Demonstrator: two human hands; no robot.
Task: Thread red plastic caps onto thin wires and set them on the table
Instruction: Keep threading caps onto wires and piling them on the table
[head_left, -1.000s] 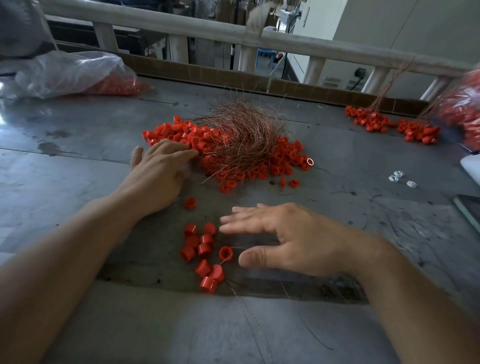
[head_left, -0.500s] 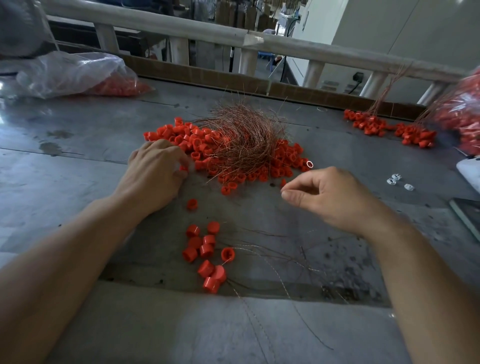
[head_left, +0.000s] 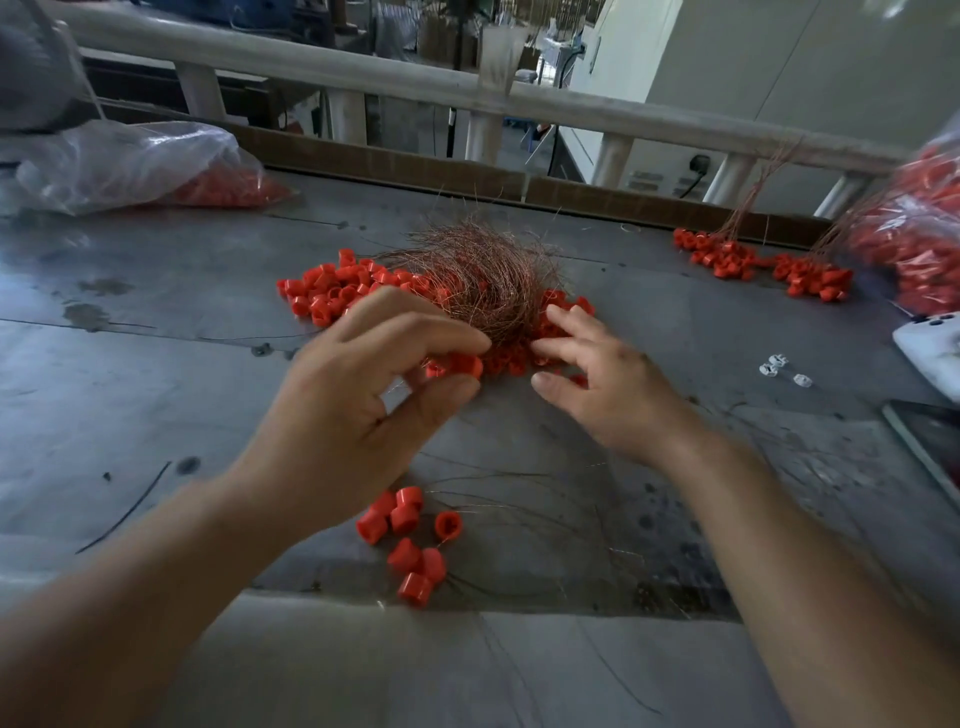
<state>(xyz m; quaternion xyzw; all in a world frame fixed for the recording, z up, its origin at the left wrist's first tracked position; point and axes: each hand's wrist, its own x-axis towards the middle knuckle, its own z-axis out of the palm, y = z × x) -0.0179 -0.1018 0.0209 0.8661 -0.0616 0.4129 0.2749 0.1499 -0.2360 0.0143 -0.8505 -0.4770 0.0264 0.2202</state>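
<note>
A loose pile of red plastic caps (head_left: 332, 291) lies mid-table with a tangled bundle of thin copper wires (head_left: 483, 275) on top of it. My left hand (head_left: 363, 410) hovers in front of the pile and pinches a red cap (head_left: 460, 365) between thumb and forefinger. My right hand (head_left: 602, 384) reaches with spread fingers to the near edge of the bundle, its fingertips over the caps there, holding nothing I can see. Several threaded caps (head_left: 410, 540) lie near the front edge, their wires trailing to the right.
A clear plastic bag of red caps (head_left: 156, 166) sits at the back left and another bag (head_left: 924, 234) at the right edge. More wired caps (head_left: 753, 262) lie at the back right. Small white pieces (head_left: 779, 369), a white device (head_left: 935, 343) and a dark flat screen (head_left: 930, 447) lie at the right.
My left hand lifted off the pile and came right, now pinching a cap. My right hand moved from the threaded caps near the front up to the wire bundle and spread its fingers.
</note>
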